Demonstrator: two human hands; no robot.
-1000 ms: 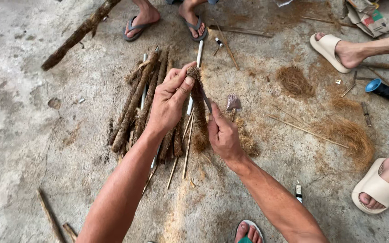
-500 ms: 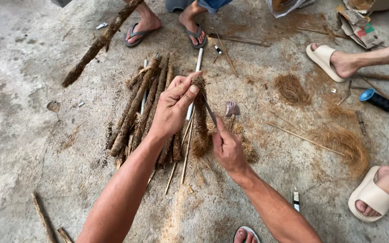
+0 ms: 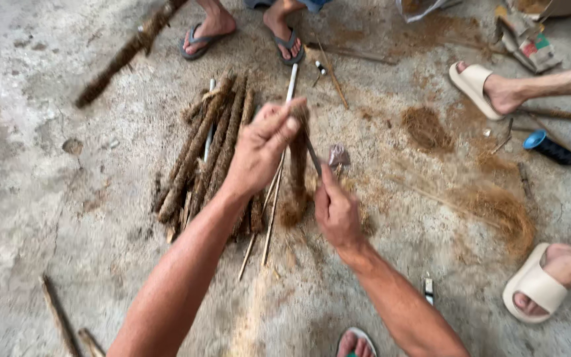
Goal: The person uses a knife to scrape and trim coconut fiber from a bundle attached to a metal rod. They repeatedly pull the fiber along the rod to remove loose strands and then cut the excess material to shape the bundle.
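My left hand [image 3: 259,149] grips the top of a brown fibre-wrapped stick [image 3: 297,168] that hangs down in front of me. My right hand [image 3: 335,211] is just right of it and pinches a thin dark strand or tool [image 3: 313,153] that runs up to the stick near my left fingers. Under my hands lies a pile of fibre-wrapped sticks [image 3: 209,149] on the concrete floor, along with thin bare sticks [image 3: 273,198] and a white rod [image 3: 291,82].
Other people's feet in sandals stand at the top [image 3: 206,33] and at the right [image 3: 480,82], [image 3: 536,284]. Loose brown fibre clumps [image 3: 503,215] lie right. A long wrapped stick [image 3: 123,56] lies top left, a blue-capped dark object [image 3: 548,147] right, a small lighter-like object [image 3: 429,289] near my right arm.
My view has shifted a little, so the scene sits lower and to the right. My right hand has moved slightly down along the strand. My left hand keeps its grip on the stick.
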